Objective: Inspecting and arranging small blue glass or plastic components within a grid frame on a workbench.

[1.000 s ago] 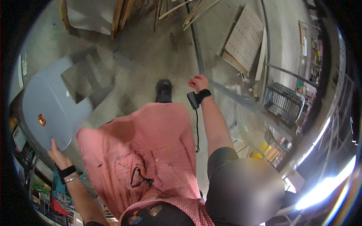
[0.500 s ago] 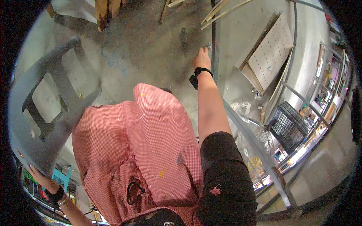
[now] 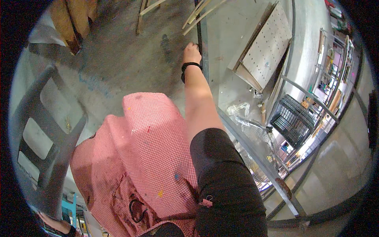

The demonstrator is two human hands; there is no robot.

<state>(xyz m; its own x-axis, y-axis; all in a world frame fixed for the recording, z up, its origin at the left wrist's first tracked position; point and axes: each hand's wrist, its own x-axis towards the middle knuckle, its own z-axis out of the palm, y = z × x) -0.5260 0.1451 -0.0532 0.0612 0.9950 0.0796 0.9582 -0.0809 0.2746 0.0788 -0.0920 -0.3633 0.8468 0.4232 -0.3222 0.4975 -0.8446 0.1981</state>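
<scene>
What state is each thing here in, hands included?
Grey panel: tilted, at the left.
Left hand: at the panel's lower edge, fingers partly hidden.
Right hand: held out, fingers partly curled, grip unclear.
Checked apron: worn, stained.
Perforated board: slanted.
Black crate: contents unclear.
Wire-caged fan: running or not, unclear.

You could read no words, labels, brands, numbers or signs anywhere in your view; any lettering toward its right rim was too small to make out.
</scene>
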